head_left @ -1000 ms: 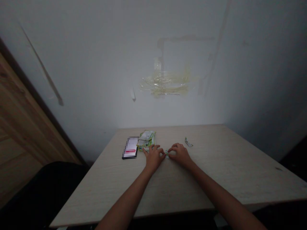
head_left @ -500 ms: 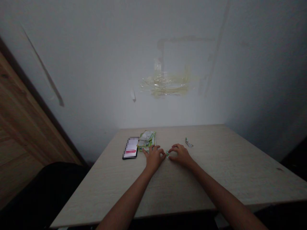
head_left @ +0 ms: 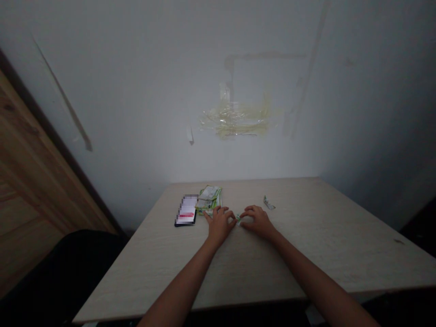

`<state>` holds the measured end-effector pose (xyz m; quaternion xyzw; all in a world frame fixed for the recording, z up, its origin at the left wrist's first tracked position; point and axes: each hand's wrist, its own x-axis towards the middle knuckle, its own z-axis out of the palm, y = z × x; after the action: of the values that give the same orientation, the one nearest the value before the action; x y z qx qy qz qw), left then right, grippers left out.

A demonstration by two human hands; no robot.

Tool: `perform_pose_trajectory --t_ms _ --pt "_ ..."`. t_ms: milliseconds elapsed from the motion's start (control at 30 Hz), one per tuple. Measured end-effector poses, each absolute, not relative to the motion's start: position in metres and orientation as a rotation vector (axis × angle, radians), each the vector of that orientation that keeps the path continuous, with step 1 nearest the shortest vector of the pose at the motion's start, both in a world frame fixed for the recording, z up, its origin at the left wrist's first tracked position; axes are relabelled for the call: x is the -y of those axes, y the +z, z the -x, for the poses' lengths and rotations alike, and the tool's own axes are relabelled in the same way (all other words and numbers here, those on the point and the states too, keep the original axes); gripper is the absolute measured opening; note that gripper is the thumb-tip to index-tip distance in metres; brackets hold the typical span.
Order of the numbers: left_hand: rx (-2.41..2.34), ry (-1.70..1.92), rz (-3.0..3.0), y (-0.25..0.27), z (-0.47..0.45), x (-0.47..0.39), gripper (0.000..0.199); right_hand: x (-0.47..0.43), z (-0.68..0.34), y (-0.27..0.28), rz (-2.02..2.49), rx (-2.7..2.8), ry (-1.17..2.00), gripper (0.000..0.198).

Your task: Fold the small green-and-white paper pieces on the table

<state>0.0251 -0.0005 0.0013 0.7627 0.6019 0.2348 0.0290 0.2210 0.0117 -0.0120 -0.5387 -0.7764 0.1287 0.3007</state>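
Between my two hands, low over the table, is a small green-and-white folded wrapper piece (head_left: 238, 219). My left hand (head_left: 220, 223) pinches its left side with thumb and forefinger, the other fingers spread. From the right, my right hand (head_left: 258, 221) has its thumb and curled forefinger on the opposite side of the piece. Most of the piece is hidden by fingertips. Just beyond my left hand lies a stack of flat green-and-white packets (head_left: 210, 194). Another folded wrapper strip (head_left: 269, 203) rests on the table past my right hand.
A phone (head_left: 186, 211) with a lit, pixelated screen lies left of the packets on the pale wooden table (head_left: 259, 272). Behind the table stands a wall (head_left: 153, 91) with clear tape stuck on it. A dark object (head_left: 68, 259) and wooden boards (head_left: 20, 150) are at the left.
Both hands stay in nearly the same place, with the fingertips shifting slightly around the small wrapper piece. The whole view has drifted a little.
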Motion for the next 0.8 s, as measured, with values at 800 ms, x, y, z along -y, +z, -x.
perform_pose_trajectory --t_ms 800 --pt "-1.831 0.679 -2.344 0.002 -0.024 -0.002 0.016 -0.017 -0.212 -0.014 1.551 1.954 0.26 0.018"
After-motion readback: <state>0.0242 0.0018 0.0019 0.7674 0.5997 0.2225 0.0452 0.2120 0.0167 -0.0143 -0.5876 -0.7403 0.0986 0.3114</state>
